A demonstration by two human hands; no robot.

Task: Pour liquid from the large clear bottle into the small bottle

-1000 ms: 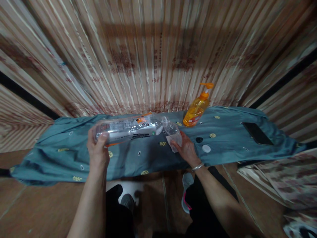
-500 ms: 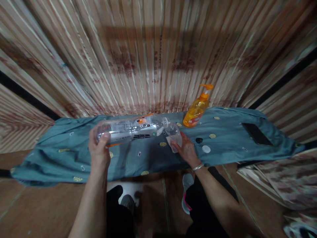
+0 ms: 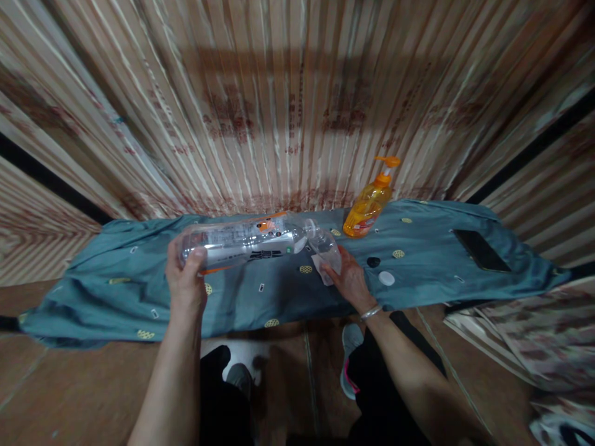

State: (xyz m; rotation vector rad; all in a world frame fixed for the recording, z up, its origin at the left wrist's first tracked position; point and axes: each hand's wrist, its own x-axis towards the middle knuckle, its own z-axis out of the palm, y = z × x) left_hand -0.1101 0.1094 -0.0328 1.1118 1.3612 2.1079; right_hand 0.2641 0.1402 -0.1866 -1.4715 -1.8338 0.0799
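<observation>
My left hand (image 3: 188,266) is wrapped round the base end of a large clear plastic bottle (image 3: 246,241) with an orange, white and black label. The bottle is held nearly level, its neck pointing right. In my right hand (image 3: 346,275) is a small clear plastic container (image 3: 328,248) with a whitish patch on its side. Its upper end meets the mouth of the large bottle; whether it is a cup or a small bottle I cannot tell. Any liquid passing between them cannot be made out.
A pump bottle (image 3: 367,207) of orange liquid stands behind my right hand on the teal patterned cloth (image 3: 288,303). A small black piece (image 3: 373,262), a white disc (image 3: 386,279) and a dark phone (image 3: 481,250) lie to the right. Striped curtains (image 3: 279,111) hang close around.
</observation>
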